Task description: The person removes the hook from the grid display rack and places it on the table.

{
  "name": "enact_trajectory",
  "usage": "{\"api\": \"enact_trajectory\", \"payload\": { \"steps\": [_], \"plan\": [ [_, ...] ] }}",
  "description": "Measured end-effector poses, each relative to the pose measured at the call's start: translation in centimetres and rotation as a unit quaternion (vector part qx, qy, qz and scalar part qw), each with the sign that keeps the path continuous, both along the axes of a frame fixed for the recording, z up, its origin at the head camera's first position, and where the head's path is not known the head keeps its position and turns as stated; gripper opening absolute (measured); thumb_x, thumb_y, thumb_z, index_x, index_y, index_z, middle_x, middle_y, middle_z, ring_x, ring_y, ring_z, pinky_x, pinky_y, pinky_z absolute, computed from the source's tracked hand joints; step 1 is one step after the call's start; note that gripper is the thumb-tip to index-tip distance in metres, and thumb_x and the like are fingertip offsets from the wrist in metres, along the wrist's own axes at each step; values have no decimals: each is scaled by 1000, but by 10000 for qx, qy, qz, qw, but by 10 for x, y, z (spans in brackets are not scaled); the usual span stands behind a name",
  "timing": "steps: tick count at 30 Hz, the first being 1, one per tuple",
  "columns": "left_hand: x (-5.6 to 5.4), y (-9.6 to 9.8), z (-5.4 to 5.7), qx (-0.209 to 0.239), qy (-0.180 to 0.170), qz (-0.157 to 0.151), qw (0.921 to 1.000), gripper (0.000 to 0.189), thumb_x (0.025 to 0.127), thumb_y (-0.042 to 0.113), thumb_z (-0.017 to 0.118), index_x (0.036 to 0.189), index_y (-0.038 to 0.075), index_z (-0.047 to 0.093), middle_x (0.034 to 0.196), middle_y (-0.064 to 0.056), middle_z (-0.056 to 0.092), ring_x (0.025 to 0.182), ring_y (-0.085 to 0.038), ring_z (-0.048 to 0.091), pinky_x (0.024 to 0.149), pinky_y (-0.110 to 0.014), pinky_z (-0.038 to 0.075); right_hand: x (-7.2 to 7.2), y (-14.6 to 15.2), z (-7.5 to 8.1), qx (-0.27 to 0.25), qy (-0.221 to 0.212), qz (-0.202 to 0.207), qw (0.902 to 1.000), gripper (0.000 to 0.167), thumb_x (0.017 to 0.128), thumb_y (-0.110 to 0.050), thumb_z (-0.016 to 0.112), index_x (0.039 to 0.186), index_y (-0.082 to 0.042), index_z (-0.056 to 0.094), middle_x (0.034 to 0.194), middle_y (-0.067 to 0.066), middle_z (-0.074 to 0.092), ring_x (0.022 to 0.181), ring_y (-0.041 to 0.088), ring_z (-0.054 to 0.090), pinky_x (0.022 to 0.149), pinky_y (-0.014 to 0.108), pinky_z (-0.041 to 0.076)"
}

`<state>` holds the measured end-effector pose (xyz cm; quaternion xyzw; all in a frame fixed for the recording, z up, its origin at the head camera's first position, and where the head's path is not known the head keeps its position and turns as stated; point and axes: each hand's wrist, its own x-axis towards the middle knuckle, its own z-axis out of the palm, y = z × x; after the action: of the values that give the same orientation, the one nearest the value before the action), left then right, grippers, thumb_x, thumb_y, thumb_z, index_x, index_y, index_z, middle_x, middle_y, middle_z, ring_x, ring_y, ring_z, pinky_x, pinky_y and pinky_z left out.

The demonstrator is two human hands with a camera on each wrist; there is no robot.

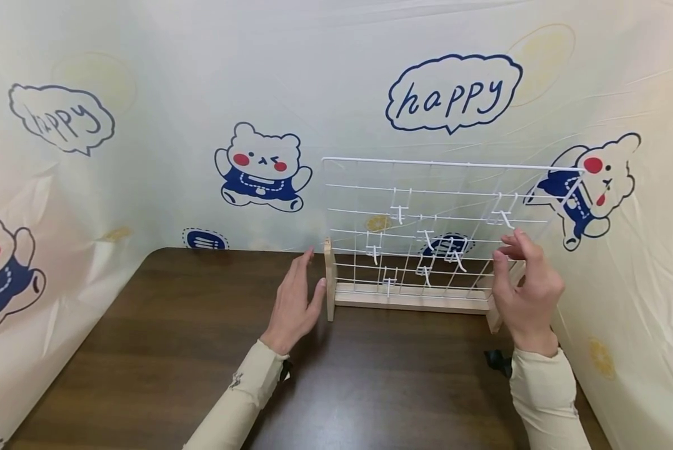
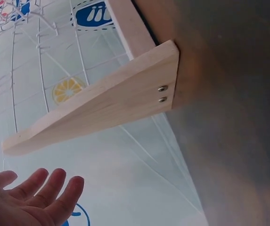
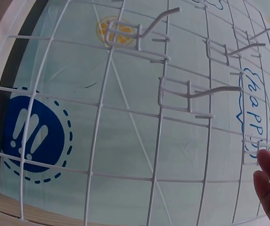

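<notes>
A white wire grid rack (image 1: 454, 164) stands upright in a pale wooden base (image 1: 415, 301) on the table. Several white wire hooks hang on the grid at different heights. My left hand (image 1: 292, 303) is beside the left wooden side post (image 2: 102, 99), its fingers extended and apart from the wood in the left wrist view. At the right end, my right hand (image 1: 530, 290) is raised in front of the grid, its fingers loosely bent. Its fingertips are just below the upper right hook (image 1: 503, 216); I see no grip on it. The right wrist view shows only those fingertips (image 3: 269, 176).
The dark brown wooden table (image 1: 162, 350) extends to the left and in front of the rack. Behind and at both sides hangs a pale curtain (image 1: 336, 81) printed with bears and the word happy. A small black object (image 1: 498, 362) shows by the right wrist.
</notes>
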<state>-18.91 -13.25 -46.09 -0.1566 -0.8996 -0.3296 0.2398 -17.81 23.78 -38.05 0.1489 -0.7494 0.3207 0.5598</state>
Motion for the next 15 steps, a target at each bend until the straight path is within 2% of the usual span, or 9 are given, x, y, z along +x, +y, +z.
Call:
{"api": "enact_trajectory", "payload": {
  "steps": [3, 6, 12, 15],
  "plan": [
    [-3, 0, 2, 57, 47, -18, 10000, 62, 106, 27, 58, 159, 5, 35, 153, -17, 52, 132, -34, 59, 108, -57, 54, -1, 1, 1, -62, -42, -22, 10000, 43, 105, -35, 61, 127, 2, 62, 105, 27, 76, 79, 46, 70, 93, 0, 42],
    [-5, 2, 4, 76, 104, -32, 9999, 61, 106, 28, 57, 158, 5, 36, 151, -17, 53, 131, -34, 60, 107, -56, 54, -3, 2, 2, -165, -36, -37, 9999, 42, 104, -33, 63, 128, 2, 62, 104, 27, 75, 79, 46, 69, 95, 1, 43],
    [-9, 3, 6, 129, 254, -96, 9995, 59, 106, 27, 56, 157, 4, 38, 147, -17, 56, 129, -33, 60, 106, -54, 54, -7, 4, 5, -413, 130, -130, 9990, 37, 100, -21, 69, 128, 3, 61, 99, 29, 75, 76, 46, 66, 92, 1, 43],
    [-10, 2, 8, 187, 250, -112, 9994, 57, 106, 26, 55, 156, 3, 39, 148, -17, 55, 130, -33, 60, 108, -54, 53, -8, 3, 8, -460, 161, -170, 9987, 38, 101, -24, 68, 126, 3, 61, 97, 29, 75, 75, 48, 65, 91, 0, 42]
  ]
}}
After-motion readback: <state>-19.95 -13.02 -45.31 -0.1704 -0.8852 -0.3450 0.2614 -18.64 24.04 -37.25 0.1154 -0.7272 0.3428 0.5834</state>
